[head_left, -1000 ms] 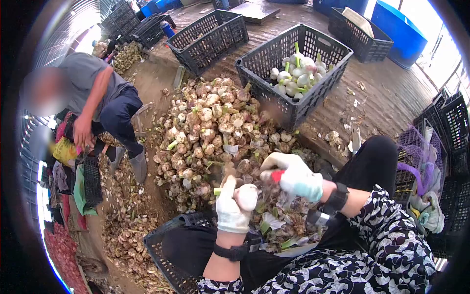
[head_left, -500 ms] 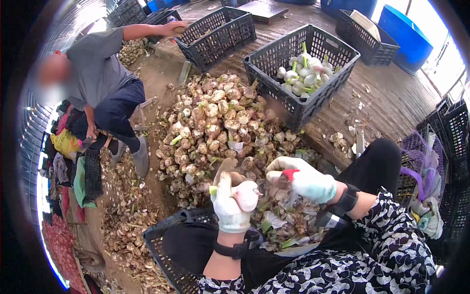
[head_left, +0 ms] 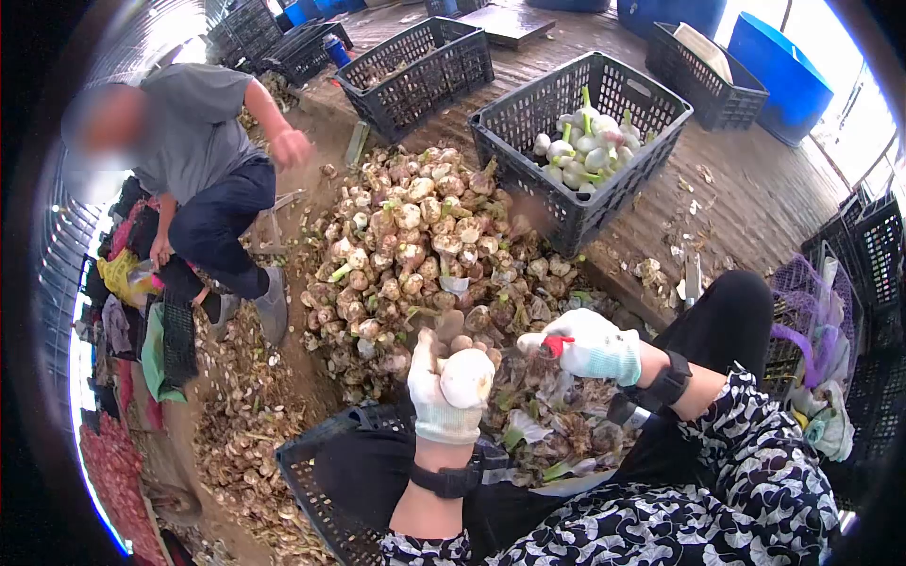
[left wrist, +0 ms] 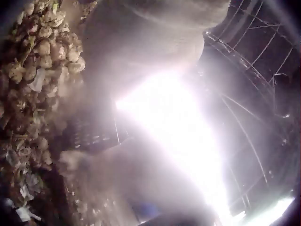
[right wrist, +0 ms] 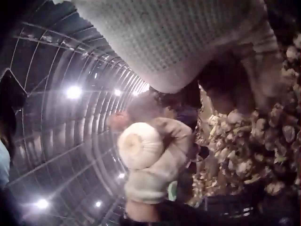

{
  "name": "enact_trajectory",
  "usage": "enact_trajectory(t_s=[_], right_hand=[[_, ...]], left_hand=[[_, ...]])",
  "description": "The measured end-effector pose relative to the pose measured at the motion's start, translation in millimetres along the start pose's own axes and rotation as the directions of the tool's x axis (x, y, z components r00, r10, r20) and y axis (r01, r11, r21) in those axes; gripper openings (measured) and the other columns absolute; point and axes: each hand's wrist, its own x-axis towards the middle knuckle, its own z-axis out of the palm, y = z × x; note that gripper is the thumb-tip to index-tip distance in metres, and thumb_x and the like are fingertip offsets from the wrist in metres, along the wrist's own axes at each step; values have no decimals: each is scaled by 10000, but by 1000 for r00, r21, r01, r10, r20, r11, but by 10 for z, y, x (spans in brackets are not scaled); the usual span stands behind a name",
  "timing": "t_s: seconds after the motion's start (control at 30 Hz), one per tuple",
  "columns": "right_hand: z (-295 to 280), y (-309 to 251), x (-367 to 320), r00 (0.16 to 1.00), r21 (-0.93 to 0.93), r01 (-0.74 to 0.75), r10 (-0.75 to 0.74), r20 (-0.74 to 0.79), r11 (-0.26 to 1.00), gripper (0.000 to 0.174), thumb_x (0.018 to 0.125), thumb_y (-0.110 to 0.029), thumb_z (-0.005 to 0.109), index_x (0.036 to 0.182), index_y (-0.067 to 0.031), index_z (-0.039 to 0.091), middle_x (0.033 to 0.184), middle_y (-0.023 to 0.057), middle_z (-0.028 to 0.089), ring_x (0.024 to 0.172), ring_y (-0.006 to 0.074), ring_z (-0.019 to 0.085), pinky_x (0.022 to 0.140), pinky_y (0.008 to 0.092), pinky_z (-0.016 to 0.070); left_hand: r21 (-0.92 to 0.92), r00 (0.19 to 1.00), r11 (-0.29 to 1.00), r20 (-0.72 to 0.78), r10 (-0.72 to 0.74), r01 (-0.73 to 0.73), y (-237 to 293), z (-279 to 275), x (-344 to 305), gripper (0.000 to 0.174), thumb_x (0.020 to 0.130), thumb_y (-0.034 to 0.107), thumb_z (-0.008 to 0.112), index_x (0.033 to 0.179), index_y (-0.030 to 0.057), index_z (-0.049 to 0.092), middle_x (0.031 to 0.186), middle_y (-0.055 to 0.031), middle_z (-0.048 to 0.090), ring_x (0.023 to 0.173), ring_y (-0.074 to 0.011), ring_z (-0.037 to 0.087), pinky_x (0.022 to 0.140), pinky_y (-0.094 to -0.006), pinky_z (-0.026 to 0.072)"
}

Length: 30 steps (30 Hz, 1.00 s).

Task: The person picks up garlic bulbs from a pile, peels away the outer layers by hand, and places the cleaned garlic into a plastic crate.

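In the head view my gloved left hand (head_left: 432, 396) holds a pale, peeled-looking garlic bulb (head_left: 467, 378) upright in front of me. The right wrist view shows the bulb's round root end (right wrist: 133, 144) turned toward that camera, the left glove wrapped behind it. My gloved right hand (head_left: 595, 347) is a little to the right, apart from the bulb. Its curled fingers grip a small red object (head_left: 557, 345), whose kind I cannot tell. Beyond both hands rises a heap of unpeeled garlic (head_left: 411, 226). Glare and a blurred glove (left wrist: 155, 37) fill much of the left wrist view.
A black crate (head_left: 576, 222) with several cleaned bulbs stands beyond the heap, and another crate (head_left: 415, 80) left of it. Loose skins (head_left: 557, 424) lie on my lap. A seated person (head_left: 203, 141) is at the left. A purple net bag (head_left: 821, 302) hangs at the right.
The bulb in my left hand has turned, its green stem no longer showing and its end facing up. My right hand has shifted slightly right, away from it. The other person's arm reached out, then drew back.
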Motion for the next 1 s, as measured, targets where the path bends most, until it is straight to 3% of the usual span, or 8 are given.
enact_trajectory(t_s=[0.1,0.17,0.33,0.47,0.63,0.7,0.8,1.0], right_hand=[[2,-95,-41,840,-293,279,-380,-387,914,130,826,-155,602,861,-31,610,769,133,619,673,275,604,586,339,453],[-33,-271,-92,799,49,435,-360,-482,899,147,828,-153,597,923,-43,621,811,142,629,739,279,628,657,325,481],[3,-386,-78,988,502,113,-43,-150,857,653,817,-339,640,1294,39,402,1046,190,616,897,245,630,765,344,497],[255,-347,85,959,510,282,-221,-178,813,535,846,-297,603,1246,24,450,1050,133,611,913,168,590,814,282,470],[-552,-232,442,866,871,491,123,-484,-26,247,912,-225,537,987,5,581,966,67,586,804,173,600,700,312,503],[-438,69,628,873,583,432,-157,-462,688,257,873,-218,581,1009,-1,602,916,63,604,835,186,616,703,331,502],[248,352,860,997,155,-44,54,-59,987,328,795,-273,633,1028,-43,624,817,120,628,857,281,627,737,376,500],[1664,842,891,959,-606,-18,184,213,795,560,762,-189,594,1306,-158,460,1393,178,331,1180,367,434,917,425,424]], left_hand=[[-46,997,996,2,-73,73,-14,-42,31,456,934,412,426,1024,18,637,717,-92,657,663,-266,621,665,-413,535],[-39,995,995,-40,-91,89,-3,-126,85,468,928,437,432,1018,24,635,747,-101,659,669,-264,624,669,-419,540],[36,983,991,-125,133,-129,-96,73,29,436,941,432,431,1035,50,618,868,-76,631,712,-227,625,609,-377,551],[398,939,860,11,343,-319,-167,0,24,386,952,369,452,1167,62,545,1004,-43,589,806,-139,564,699,-287,484],[459,794,752,-147,589,-472,232,60,-94,383,877,355,577,1166,105,559,1124,-7,541,1006,-139,464,929,-321,342],[392,805,813,-241,543,-431,307,41,-73,372,868,324,588,1135,68,560,1108,-36,541,996,-182,484,907,-345,374],[348,838,846,-230,496,-405,338,-36,-30,355,863,293,597,1127,57,565,1089,-46,549,967,-185,510,860,-337,412],[385,836,818,-178,519,-427,380,-87,-70,259,881,191,571,1092,41,578,967,-45,620,849,-166,581,767,-304,476]])
